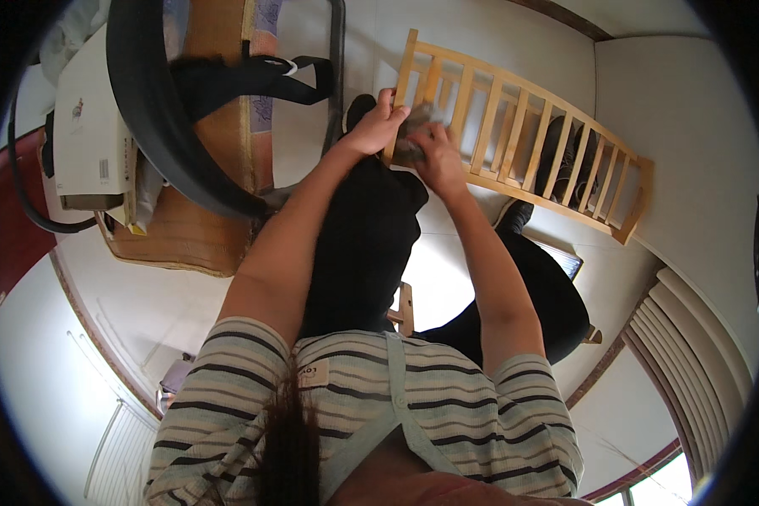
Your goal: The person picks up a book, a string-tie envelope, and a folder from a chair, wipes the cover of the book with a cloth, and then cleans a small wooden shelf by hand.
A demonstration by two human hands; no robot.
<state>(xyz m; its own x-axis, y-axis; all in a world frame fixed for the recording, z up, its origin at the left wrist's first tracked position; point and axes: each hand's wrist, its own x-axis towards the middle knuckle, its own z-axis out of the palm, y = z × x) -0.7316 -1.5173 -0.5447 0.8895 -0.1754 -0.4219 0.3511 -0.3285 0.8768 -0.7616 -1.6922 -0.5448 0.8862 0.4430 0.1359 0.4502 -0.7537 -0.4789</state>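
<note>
A pale wooden slatted rack point(524, 111) stands in front of me. My left hand point(379, 124) grips its left end piece, with the thumb on the near side and the fingers curled over the edge. Just right of it, my right hand point(438, 157) holds a crumpled grey cloth point(427, 115) against the slats at that same end. The cloth is blurred, and the fingers hide part of it. Seen between the slats at the right are dark shoes point(553, 155). My black-trousered legs point(360, 240) extend below the rack.
At left, a large cardboard box point(183, 246) sits near a white carton point(88, 126) and a curved black tube-like frame point(158, 139). A black strap point(313, 79) hangs over the box. White wall panels point(677, 126) rise behind the rack's right end. A flat object point(560, 258) lies beside my right leg.
</note>
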